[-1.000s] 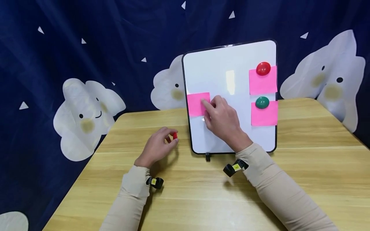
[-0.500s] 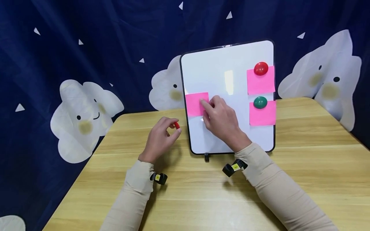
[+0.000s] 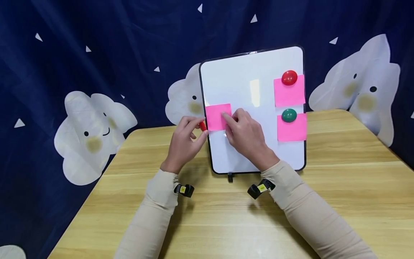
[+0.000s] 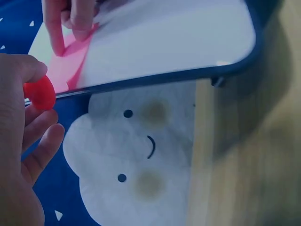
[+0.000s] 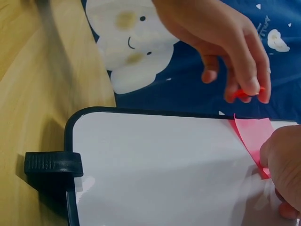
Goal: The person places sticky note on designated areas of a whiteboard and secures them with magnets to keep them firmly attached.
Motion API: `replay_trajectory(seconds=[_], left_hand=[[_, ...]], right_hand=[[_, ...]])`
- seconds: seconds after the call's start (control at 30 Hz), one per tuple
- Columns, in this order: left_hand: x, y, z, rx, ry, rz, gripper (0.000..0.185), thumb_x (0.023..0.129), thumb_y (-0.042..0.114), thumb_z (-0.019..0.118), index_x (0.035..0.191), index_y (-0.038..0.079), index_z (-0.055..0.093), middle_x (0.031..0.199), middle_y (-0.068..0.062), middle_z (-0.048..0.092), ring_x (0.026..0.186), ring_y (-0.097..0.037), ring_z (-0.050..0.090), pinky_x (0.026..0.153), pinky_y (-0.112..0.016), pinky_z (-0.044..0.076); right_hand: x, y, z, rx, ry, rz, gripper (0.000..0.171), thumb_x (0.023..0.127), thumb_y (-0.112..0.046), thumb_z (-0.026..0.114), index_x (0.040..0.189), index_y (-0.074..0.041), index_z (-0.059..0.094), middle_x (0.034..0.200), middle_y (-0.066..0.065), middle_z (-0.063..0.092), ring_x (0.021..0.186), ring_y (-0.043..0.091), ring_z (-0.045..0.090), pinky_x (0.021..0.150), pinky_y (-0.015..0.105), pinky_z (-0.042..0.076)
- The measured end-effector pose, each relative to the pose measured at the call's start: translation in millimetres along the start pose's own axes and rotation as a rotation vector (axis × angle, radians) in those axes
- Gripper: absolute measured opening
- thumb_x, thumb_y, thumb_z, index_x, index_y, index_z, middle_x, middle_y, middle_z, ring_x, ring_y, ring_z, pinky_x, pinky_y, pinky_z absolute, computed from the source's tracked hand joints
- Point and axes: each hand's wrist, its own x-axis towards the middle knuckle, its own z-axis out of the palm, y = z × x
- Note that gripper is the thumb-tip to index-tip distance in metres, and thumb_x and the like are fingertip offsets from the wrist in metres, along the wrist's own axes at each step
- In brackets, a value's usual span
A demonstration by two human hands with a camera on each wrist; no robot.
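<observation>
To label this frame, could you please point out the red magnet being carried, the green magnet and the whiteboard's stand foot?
red magnet (image 4: 40, 93) left wrist view, its rounded face
green magnet (image 3: 289, 115) head view, dome centre
stand foot (image 5: 52, 165) right wrist view, ribbed top

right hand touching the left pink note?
Touching. Head view shows the right hand with a fingertip pressed on the left pink note against the whiteboard.

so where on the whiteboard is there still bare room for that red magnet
The whiteboard is bare across its upper left, above the left pink note, and down the middle. The right edge is crowded: two pink notes under a red magnet and a green magnet. The right hand covers the lower left.
</observation>
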Motion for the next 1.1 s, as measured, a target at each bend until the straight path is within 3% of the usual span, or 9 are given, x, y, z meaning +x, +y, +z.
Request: replay_trajectory(seconds=[0.5, 1.1], left_hand=[[31.7, 6.3, 3.8, 0.042, 0.02, 0.062, 0.046, 0.088, 0.013, 0.077, 0.131, 0.001, 0.064, 0.113, -0.014, 0.058, 0.098, -0.023, 0.059, 0.068, -0.029, 0.053], [51.8, 11.8, 13.9, 0.061, 0.036, 0.083, 0.036, 0.088, 0.008, 0.076, 0.122, 0.0, 0.067, 0.116, -0.014, 0.058, 0.102, -0.023, 0.058, 0.081, -0.028, 0.053]], right_hand=[[0, 1, 3, -0.004, 0.018, -0.011, 0.041, 0.087, -0.014, 0.074, 0.127, -0.007, 0.068, 0.089, 0.015, 0.056, 0.073, 0.025, 0.055, 0.056, 0.033, 0.051], [-1, 1, 3, 0.0, 0.028, -0.005, 0.038, 0.089, -0.013, 0.073, 0.126, -0.008, 0.069, 0.086, 0.014, 0.056, 0.07, 0.024, 0.052, 0.053, 0.032, 0.048]])
